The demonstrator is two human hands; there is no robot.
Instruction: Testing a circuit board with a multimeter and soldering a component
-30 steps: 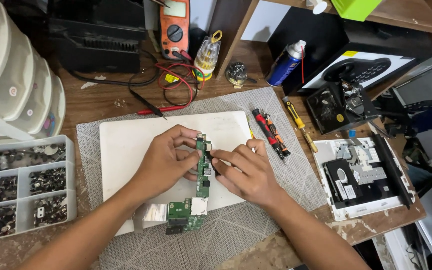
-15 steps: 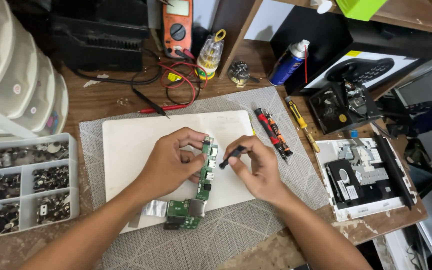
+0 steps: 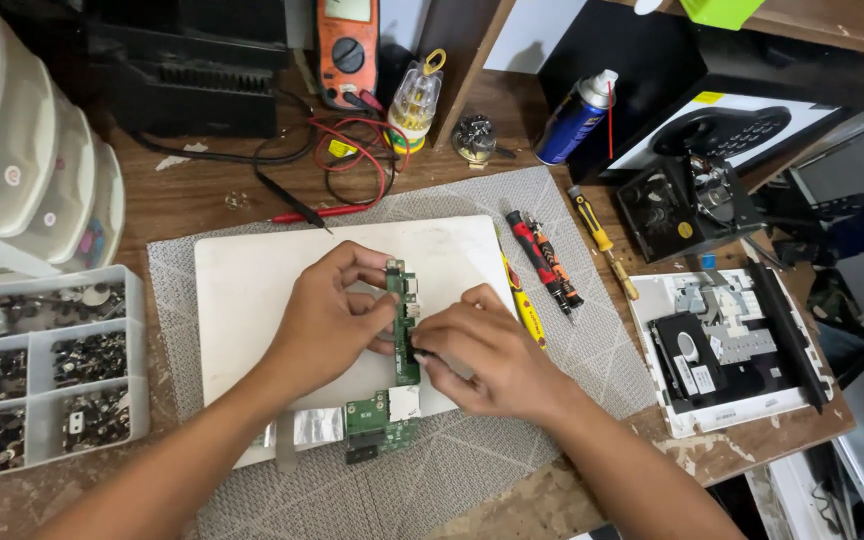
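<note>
On a white panel (image 3: 252,290) lying over a grey mat (image 3: 572,380) at the middle of a wooden desk (image 3: 192,200), two bare hands meet over a narrow green circuit board (image 3: 404,330). This board stands long-ways, running away from the viewer, and its near end joins a wider green board (image 3: 380,418) with a silvery strip (image 3: 312,427) beside it at the panel's front edge. Reaching from the left, the left hand (image 3: 327,320) curls its fingers (image 3: 377,300) closed on the narrow board's left edge, thumb near the top. Coming from the right, the right hand (image 3: 487,355) has its fingers (image 3: 432,340) pinched together against the board's right edge; whether they hold a small tool cannot be told.

Right of the panel, on the mat, lie a red-and-black screwdriver (image 3: 542,262) and a yellow-handled one (image 3: 602,240). Farther right sits an opened white case (image 3: 732,350) holding a black drive. At the desk's back stand an orange multimeter (image 3: 347,50) with red and black leads (image 3: 352,170), a small clear bottle (image 3: 414,100) and a blue spray can (image 3: 574,120). At far left a clear compartment box (image 3: 42,370) holds dark small parts.
</note>
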